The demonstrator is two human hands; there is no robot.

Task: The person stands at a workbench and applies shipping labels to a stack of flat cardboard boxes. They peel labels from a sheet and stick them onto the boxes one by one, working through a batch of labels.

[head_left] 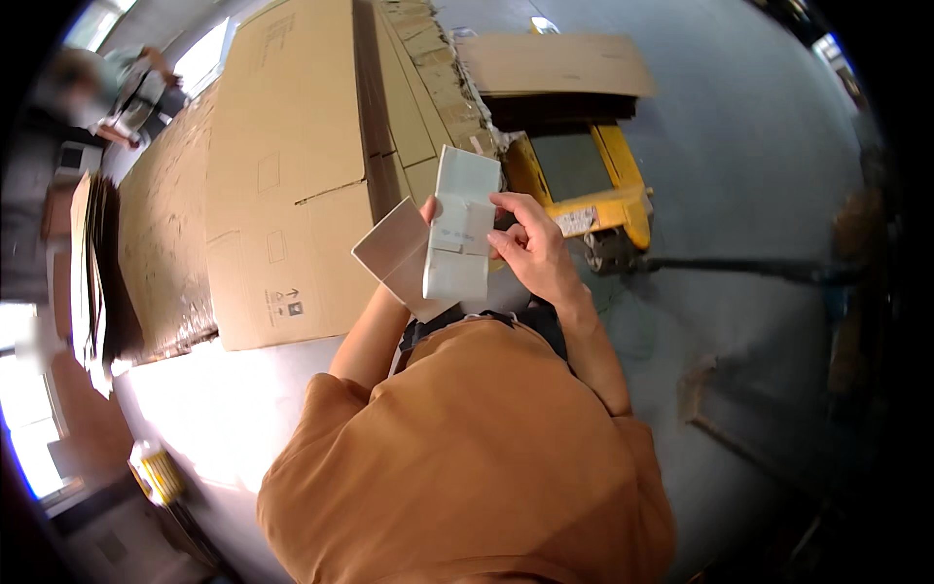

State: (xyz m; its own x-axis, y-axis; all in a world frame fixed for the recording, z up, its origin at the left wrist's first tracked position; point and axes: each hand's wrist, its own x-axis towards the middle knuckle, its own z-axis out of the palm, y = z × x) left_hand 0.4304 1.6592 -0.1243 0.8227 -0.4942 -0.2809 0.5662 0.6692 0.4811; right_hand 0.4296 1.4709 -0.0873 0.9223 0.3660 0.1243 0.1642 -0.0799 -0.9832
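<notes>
In front of my chest I hold a pale, creased sheet (457, 224), folded like a booklet or a small flattened carton, with faint print at its middle. A second pale, stiff card piece (394, 255), folded along a line, sticks out to the left behind it. My left hand (428, 208) is mostly hidden behind both; a finger shows at the sheet's left edge, closed on them. At the right edge, the thumb and fingers of my right hand (533, 245) are bent and pinch the sheet.
A large stack of flat brown cardboard (292, 127) lies ahead and to the left. Beyond my right hand stands a yellow pallet jack (613, 209) with a black handle, near more cardboard sheets (555, 66). Upright sheets (92, 263) lean at far left. Another person (136, 92) is at the upper left.
</notes>
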